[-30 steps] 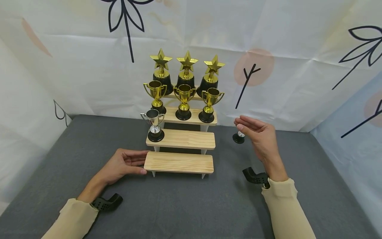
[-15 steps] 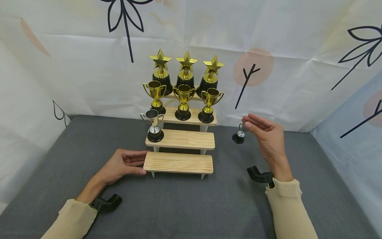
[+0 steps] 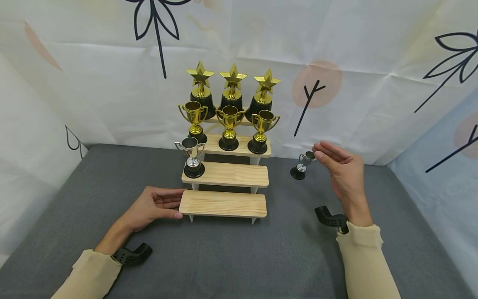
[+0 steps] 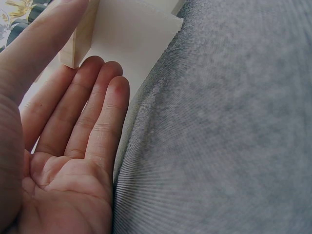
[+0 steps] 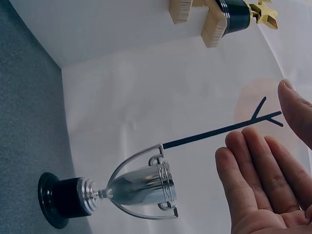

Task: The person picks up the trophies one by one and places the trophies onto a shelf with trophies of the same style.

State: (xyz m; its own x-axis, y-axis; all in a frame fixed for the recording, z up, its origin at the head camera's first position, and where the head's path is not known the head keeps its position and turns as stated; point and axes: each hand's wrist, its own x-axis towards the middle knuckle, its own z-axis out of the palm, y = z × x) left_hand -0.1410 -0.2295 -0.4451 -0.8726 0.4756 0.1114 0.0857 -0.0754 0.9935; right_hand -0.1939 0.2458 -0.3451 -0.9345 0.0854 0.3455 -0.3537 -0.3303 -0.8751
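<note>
My left hand [image 3: 151, 209] is at the left end of the lowest step of the wooden tiered stand [image 3: 224, 203], its fingertips right at the board. The left wrist view has those fingers [image 4: 105, 119] extended and the thumb apart. A small silver trophy cup [image 3: 301, 167] with a black base stands on the table right of the stand. Just to its right, my right hand [image 3: 341, 178] holds nothing, fingers extended; the right wrist view has a gap between the fingertips and the cup's rim. Another silver trophy cup [image 3: 193, 158] sits at the left of the second step.
Three gold trophy cups [image 3: 229, 128] line the third step. Behind them, three gold star trophies [image 3: 233, 85] occupy the top step. The grey table [image 3: 231, 257] ends at a white cloth backdrop [image 3: 123, 95] printed with black plant shapes.
My right hand has drawn away to the right from the silver trophy cup on the table, uncovering its bowl and handle. The left hand has stayed at the stand.
</note>
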